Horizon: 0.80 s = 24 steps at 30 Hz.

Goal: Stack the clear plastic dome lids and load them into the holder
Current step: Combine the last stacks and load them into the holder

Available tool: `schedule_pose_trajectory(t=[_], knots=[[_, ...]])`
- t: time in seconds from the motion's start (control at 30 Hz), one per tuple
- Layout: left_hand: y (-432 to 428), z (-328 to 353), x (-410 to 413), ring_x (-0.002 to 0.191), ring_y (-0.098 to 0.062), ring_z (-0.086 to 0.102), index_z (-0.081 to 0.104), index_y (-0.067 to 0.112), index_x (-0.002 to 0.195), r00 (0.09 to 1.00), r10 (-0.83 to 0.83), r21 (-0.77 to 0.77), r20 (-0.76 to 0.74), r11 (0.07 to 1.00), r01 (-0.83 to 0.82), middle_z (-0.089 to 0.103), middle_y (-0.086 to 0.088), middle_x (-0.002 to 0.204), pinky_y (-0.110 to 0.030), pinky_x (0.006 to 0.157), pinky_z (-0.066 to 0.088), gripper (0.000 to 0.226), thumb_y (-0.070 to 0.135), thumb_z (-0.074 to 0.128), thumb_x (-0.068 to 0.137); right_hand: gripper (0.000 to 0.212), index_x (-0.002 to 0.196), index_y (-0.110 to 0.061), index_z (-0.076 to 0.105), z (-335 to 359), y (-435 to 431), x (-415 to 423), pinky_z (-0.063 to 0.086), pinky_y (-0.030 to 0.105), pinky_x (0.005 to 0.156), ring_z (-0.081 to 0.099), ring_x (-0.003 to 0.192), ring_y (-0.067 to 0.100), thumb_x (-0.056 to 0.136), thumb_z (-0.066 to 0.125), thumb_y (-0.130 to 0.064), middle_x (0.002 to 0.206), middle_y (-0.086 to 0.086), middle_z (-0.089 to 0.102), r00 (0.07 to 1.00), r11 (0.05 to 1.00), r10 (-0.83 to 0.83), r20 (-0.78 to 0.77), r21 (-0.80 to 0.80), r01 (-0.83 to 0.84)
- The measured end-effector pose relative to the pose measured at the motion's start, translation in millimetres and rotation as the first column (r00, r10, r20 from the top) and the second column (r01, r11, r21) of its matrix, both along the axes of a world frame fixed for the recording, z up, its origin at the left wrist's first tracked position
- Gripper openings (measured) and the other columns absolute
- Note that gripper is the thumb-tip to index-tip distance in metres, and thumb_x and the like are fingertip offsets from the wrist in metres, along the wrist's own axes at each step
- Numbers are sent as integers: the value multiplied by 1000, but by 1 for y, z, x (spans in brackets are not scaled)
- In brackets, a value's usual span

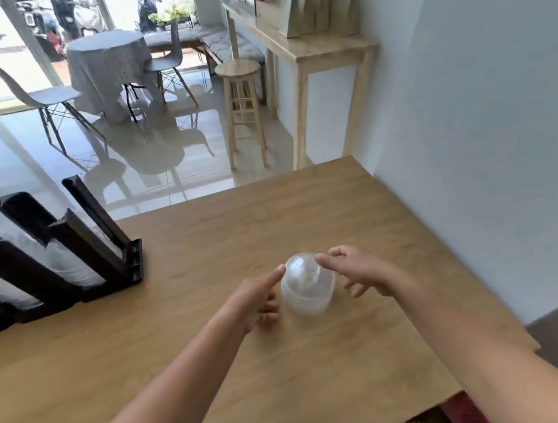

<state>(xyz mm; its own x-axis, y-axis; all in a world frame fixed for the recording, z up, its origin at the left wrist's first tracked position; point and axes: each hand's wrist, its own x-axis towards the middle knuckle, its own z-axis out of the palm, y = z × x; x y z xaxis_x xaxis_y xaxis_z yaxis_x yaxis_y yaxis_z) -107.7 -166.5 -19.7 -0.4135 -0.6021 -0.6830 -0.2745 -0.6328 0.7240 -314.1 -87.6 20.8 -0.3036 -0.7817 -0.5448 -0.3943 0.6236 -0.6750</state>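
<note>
Biggest risk I can see: that stack of clear dome lids (308, 285) is light, slick and see-through, so it'd be easy to pinch only the top lid or two and leave the rest sitting on the wooden surface (206, 253). Squeeze too hard from the sides and thin plastic like this will probably flex and pop out, or the nested lids will skew so they won't slide cleanly into a slot. The stack isn't being gripped from underneath either, so a quick lift could let the bottom ones drop off. Hard to tell how many lids are in there, since the layers blur together.

The other thing is the carry. The black holder (69, 257) is off to the left, well apart from the stack, and its angled channels already look like they have some clear stuff in them. A sloppy stack could catch on a divider edge going in.

As for position: the stack sits dome-up on the surface, right between the two hands. The left hand (257, 299) is just beside its left side, index fingertip touching or nearly touching the upper dome, other fingers curled loose. The right hand (363, 271) is on the right, thumb and index tip at the top of the dome, the rest spread open. Neither hand is actually closed around it.
</note>
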Motion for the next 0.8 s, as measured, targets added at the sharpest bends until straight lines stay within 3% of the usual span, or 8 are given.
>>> schedule_pose_trajectory(t=[0.1, 0.23, 0.33, 0.4, 0.5, 0.57, 0.63, 0.8], knots=[[0, 2, -6, 63, -17, 42, 62, 13, 95, 996, -56, -6, 65, 998, 56, 44, -1, 76, -32, 61, 47, 66, 70, 73, 64, 76, 133, -27, 51, -17, 4, 5, 58, 36, 67, 65, 96, 19, 73, 60, -74, 124, -3, 62, 994, 999, -19, 105, -45, 24], [1, 11, -18, 75, -19, 53, 72, 22, 100, 979, -179, 3, 98, 984, 179, 58, 1, 81, -36, 66, 54, 80, 83, 72, 47, 69, 115, -26, 64, -27, 8, 10, 53, 37, 74, 66, 100, 19, 69, 61, -78, 112, -2, 70, 960, 994, -70, 272, -58, 89], [3, 11, -24, 88, -23, 60, 65, 24, 115, 977, -170, -11, 131, 985, 173, 64, -3, 104, -37, 68, 54, 83, 75, 76, 50, 70, 108, -16, 67, -29, 5, 7, 53, 33, 69, 66, 82, 20, 73, 58, -76, 92, 1, 71, 881, 975, -204, 428, 4, 224], [2, 10, -25, 90, -25, 63, 64, 22, 115, 982, -138, -12, 127, 990, 140, 67, -6, 108, -38, 71, 55, 79, 68, 79, 53, 68, 112, -6, 60, -31, 1, 5, 52, 31, 62, 62, 71, 19, 85, 53, -68, 83, 5, 63, 808, 938, -333, 487, 85, 335], [0, 8, -20, 86, -25, 65, 65, 19, 113, 991, -96, -7, 96, 995, 98, 68, -8, 105, -45, 80, 57, 72, 61, 82, 56, 44, 101, -3, 54, -34, -2, 4, 50, 30, 56, 57, 64, 20, 96, 51, -47, 78, 9, 56, 751, 896, -434, 497, 150, 418], [-3, 6, -14, 86, -26, 63, 66, 17, 112, 996, -61, 10, 59, 998, 61, 67, -9, 104, -50, 85, 55, 71, 56, 84, 56, 32, 84, -7, 52, -35, -3, 6, 48, 28, 52, 53, 58, 20, 99, 50, -35, 70, 8, 51, 726, 883, -461, 510, 184, 431], [-5, 5, -8, 88, -27, 65, 66, 15, 114, 999, -42, 30, 17, 999, 42, 67, -12, 106, -50, 81, 57, 73, 54, 87, 56, 32, 75, -9, 51, -36, -4, 8, 49, 26, 47, 51, 57, 18, 100, 51, -29, 66, 6, 48, 715, 885, -460, 527, 209, 415], [-11, 7, 8, 83, -28, 68, 68, 15, 112, 999, -35, 28, -28, 999, 36, 66, -14, 106, -51, 79, 58, 72, 51, 90, 54, 21, 83, -10, 55, -35, -5, 13, 50, 24, 43, 51, 59, 18, 96, 59, -26, 69, 6, 45, 729, 911, -411, 548, 221, 348]])
